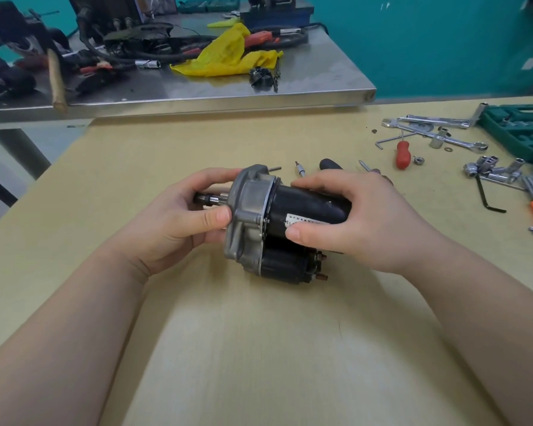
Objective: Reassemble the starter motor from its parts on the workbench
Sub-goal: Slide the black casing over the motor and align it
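Both hands on the starter motor point(277, 222) mid-table: left hand point(179, 219) fingers curled round its silver housing, right hand point(345, 216) wrapping the black body.

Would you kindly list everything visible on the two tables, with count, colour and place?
starter motor: one, black body with silver end housing, centre of wooden table
screwdriver: one, red handle, behind the motor to the right
spanners: several, silver, far right
sockets: a cluster, silver, right edge
hex key: one, black, right edge
tool case: one, green, far right
plastic bag: one, yellow, steel bench behind
left hand: grips the housing end
right hand: grips the black body
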`<control>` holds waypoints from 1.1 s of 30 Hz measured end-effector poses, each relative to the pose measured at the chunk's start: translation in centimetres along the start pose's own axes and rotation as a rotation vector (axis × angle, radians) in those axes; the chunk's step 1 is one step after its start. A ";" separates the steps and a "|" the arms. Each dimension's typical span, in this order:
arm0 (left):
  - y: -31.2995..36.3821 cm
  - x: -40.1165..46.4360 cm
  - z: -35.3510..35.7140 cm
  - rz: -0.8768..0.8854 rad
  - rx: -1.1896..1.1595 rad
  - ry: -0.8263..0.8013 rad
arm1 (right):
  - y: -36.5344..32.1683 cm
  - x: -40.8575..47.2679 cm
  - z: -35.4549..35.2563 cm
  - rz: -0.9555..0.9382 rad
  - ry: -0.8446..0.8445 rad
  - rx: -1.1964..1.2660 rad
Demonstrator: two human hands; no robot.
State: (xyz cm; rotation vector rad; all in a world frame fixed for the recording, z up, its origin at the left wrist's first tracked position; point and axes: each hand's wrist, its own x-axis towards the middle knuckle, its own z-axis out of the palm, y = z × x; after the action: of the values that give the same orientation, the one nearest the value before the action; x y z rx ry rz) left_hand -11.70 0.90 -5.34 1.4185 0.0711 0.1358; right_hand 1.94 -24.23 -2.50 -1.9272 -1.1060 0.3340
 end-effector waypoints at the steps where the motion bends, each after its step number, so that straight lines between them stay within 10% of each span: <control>1: 0.0 0.0 -0.2 -0.006 0.002 -0.014 | 0.1 -0.1 0.0 -0.009 0.006 0.004; 33: -0.1 0.2 -1.2 -0.026 0.204 0.136 | -0.8 -0.8 -0.4 -0.137 0.071 -0.388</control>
State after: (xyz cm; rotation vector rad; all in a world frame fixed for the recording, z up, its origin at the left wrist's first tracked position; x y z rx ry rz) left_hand -11.67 2.09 -5.64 1.6098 0.2201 0.2082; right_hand 1.31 -24.90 -1.79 -2.1629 -1.3206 -0.0295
